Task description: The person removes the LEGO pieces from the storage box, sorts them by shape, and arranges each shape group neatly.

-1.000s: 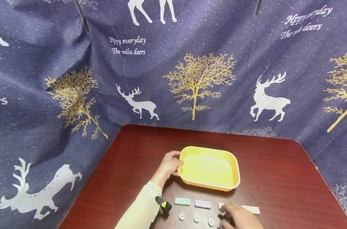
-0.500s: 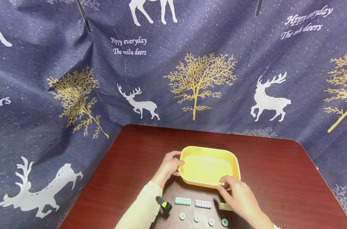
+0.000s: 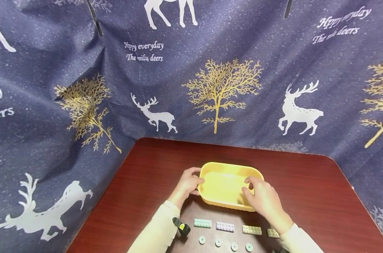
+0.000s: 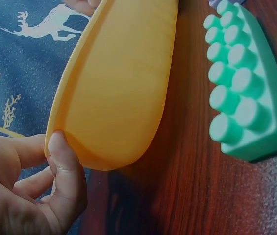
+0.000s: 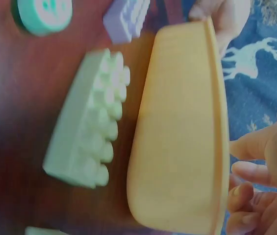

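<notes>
My left hand (image 3: 189, 182) grips the left end of a yellow plastic basin (image 3: 221, 188), the thumb over its rim. The left wrist view shows the same thumb and fingers pinching the rim (image 4: 55, 112). My right hand (image 3: 263, 196) is over the basin's right end, thumb and forefinger apart. In the right wrist view its loosely bent fingers (image 5: 243, 196) show beyond the rim with nothing seen between them. In front of the basin lie a green toy building brick (image 3: 202, 223), a purple brick (image 3: 225, 227) and a pale yellow brick (image 3: 252, 229).
Another pale brick (image 3: 273, 233) is partly covered by my right forearm. Several small round pieces, among them a green one (image 3: 249, 247), line the table's near side. A dark red wooden table (image 3: 305, 186) bears everything, with a blue deer-print cloth (image 3: 248, 45) hanging behind.
My right hand has moved from the pale bricks up to the basin's front rim, then over its right end. The pale bricks it covered now show. My left hand keeps its grip.
</notes>
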Demonstrator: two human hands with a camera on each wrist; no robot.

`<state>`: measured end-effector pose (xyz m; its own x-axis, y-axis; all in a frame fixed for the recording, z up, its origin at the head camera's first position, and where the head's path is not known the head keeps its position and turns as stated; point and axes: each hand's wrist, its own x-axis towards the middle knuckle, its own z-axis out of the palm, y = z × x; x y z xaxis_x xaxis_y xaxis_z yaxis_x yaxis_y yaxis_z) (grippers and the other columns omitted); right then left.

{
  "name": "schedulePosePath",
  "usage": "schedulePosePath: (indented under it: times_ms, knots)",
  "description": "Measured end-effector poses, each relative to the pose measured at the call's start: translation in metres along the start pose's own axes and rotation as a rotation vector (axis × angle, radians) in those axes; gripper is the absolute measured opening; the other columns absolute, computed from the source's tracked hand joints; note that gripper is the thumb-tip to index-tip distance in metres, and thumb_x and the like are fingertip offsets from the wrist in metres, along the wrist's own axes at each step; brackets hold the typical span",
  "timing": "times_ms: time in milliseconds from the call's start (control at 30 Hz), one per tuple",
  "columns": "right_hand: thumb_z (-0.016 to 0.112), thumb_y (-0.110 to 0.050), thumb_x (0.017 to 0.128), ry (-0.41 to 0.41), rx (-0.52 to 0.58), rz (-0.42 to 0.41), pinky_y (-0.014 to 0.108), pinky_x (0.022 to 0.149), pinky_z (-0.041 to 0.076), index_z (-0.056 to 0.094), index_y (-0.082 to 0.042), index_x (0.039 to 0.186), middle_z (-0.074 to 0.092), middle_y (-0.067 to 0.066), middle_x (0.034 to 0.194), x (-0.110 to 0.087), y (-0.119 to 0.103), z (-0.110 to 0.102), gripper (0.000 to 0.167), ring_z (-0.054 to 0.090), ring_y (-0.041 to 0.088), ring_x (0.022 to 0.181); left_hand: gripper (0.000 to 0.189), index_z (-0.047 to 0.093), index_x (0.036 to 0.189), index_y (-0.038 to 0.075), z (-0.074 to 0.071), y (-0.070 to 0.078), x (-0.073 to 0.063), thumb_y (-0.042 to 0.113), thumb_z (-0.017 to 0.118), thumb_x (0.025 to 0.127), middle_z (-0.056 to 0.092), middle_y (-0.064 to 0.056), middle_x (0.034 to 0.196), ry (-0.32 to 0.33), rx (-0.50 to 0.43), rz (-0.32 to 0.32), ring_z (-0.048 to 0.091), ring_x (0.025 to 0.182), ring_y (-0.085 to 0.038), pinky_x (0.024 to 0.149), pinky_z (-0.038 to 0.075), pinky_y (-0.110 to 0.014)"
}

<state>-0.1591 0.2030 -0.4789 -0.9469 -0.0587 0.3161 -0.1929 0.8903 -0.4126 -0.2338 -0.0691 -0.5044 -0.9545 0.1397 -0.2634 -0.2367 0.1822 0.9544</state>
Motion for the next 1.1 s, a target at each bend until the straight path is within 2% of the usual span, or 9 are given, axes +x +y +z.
schedulePosePath:
  times_ms: [333,567,700,900,1100]
  knots:
    - [0.074,-0.02,0.085,-0.042,-0.053,0.04,0.048,0.056,0.053,0.07,-0.007,0.107,0.071,0.008,0.087,0.022,0.008,0.01,0.026,0.066,0.028,0.07,0.052,0.059,0.138,0.006,-0.002,0.001,0.001,0.001,0.072,0.088,0.068,-0.014,0.091,-0.001,-0.009,-0.004,0.071,0.07,-0.03,0.045,0.058,-0.028]
    - [0.071,-0.017,0.085,-0.04,-0.079,0.067,0.06,0.064,0.056,0.068,-0.003,0.11,0.073,0.015,0.104,0.028,0.012,0.021,0.029,0.068,0.045,0.077,0.053,0.059,0.139,0.006,-0.002,-0.001,0.003,0.001,0.072,0.088,0.069,-0.014,0.093,-0.013,-0.032,-0.005,0.072,0.07,-0.029,0.046,0.059,-0.029]
    - [0.071,-0.015,0.084,-0.041,-0.101,0.074,0.062,0.064,0.055,0.068,-0.002,0.112,0.071,0.021,0.107,0.032,0.014,0.024,0.031,0.067,0.05,0.08,0.052,0.059,0.139,0.006,-0.001,-0.002,0.002,0.001,0.073,0.088,0.07,-0.014,0.093,-0.006,-0.024,0.003,0.071,0.068,-0.026,0.045,0.058,-0.028]
    - [0.07,-0.013,0.085,-0.07,-0.152,0.097,0.061,0.056,0.054,0.065,0.002,0.103,0.068,0.027,0.091,0.037,0.012,0.027,0.024,0.066,0.051,0.073,0.052,0.059,0.138,0.006,-0.001,-0.003,0.002,0.001,0.072,0.088,0.069,-0.013,0.09,-0.005,-0.02,0.005,0.069,0.065,-0.024,0.044,0.058,-0.027]
    - [0.062,-0.012,0.086,-0.157,-0.202,0.181,0.06,0.052,0.055,0.06,0.004,0.098,0.067,0.028,0.08,0.04,0.009,0.031,0.02,0.066,0.051,0.07,0.053,0.058,0.14,0.006,0.0,-0.003,0.003,0.001,0.072,0.089,0.068,-0.013,0.091,-0.004,-0.02,0.0,0.069,0.066,-0.024,0.044,0.058,-0.027]
